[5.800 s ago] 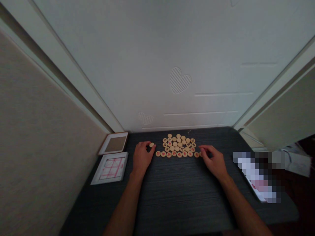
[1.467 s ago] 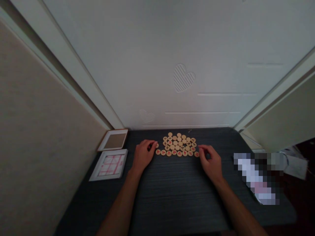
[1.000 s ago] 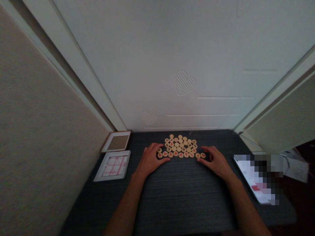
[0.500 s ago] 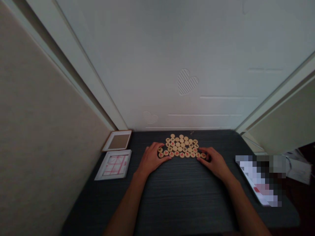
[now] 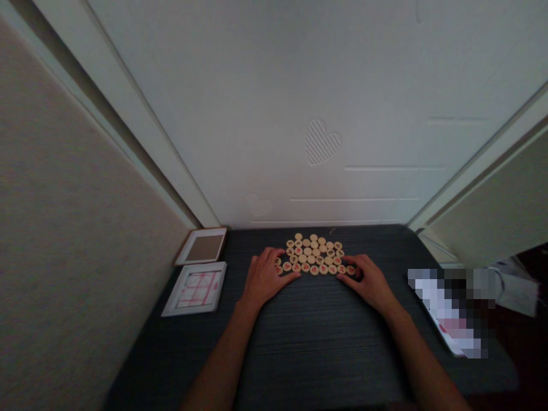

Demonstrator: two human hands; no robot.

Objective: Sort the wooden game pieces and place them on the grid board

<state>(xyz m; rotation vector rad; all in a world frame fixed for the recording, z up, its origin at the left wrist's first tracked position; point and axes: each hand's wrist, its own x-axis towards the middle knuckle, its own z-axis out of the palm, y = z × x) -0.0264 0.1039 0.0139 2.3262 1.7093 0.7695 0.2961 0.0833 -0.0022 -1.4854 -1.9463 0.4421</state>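
Many round wooden xiangqi pieces point(image 5: 310, 259) lie flat in a cluster toward the far side of the dark table. Some show red or black characters, others a plain side. The nearest ones form a fairly straight row. At the row's left end, my left hand point(image 5: 264, 277) rests with thumb and fingers apart, cupped around the end pieces and partly covering them. My right hand point(image 5: 368, 281) curves around the right end, its thumb along the near edge and its fingers on the far side of an end piece point(image 5: 350, 270). Neither hand lifts a piece.
To the left lie a white tray with a red grid point(image 5: 197, 290) and a shallow brown-bottomed box lid point(image 5: 206, 248). A blurred-out flat device point(image 5: 440, 319) sits at the right edge. The white panel point(image 5: 274, 114) rises behind the dark table point(image 5: 299, 342).
My right hand's thumb has slid slightly left along the near row, and the row's pieces sit a little closer together. The left hand covers slightly more of the left-end pieces. The view has shifted slightly.
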